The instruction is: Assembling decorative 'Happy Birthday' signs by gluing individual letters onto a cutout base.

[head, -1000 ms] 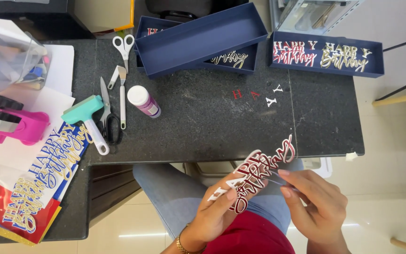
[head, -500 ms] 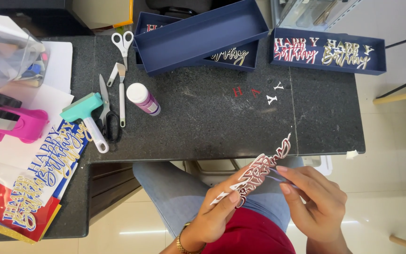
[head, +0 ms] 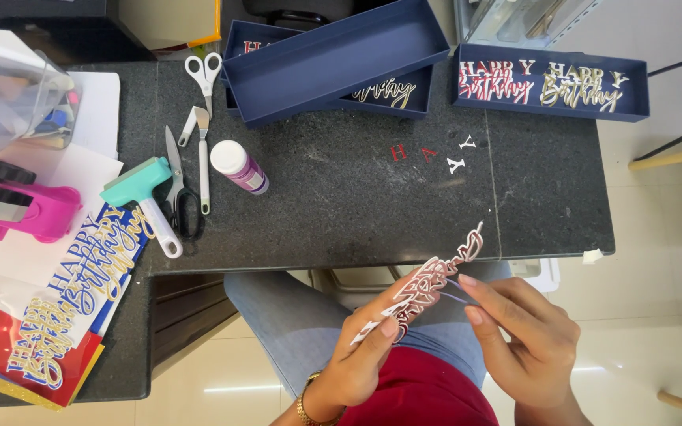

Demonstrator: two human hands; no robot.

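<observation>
A dark speckled stone bench (head: 341,205) carries navy cardboard trays (head: 333,59), white-handled scissors (head: 203,75) and a small white-capped purple glue bottle (head: 238,167). Below its front edge, over the person's lap, the left hand (head: 357,355) and right hand (head: 526,339) pinch a red-and-white cut-out script lettering piece (head: 428,280) between fingertips, tilted edge-on.

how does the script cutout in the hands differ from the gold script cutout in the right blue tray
The held cutout is red and white; the gold cutout is gold. The held cutout is lifted off the table, tilted nearly edge-on between the left hand and right hand; the gold cutout lies flat, face up, in the blue tray. Both are cursive lettering cutouts.
</observation>
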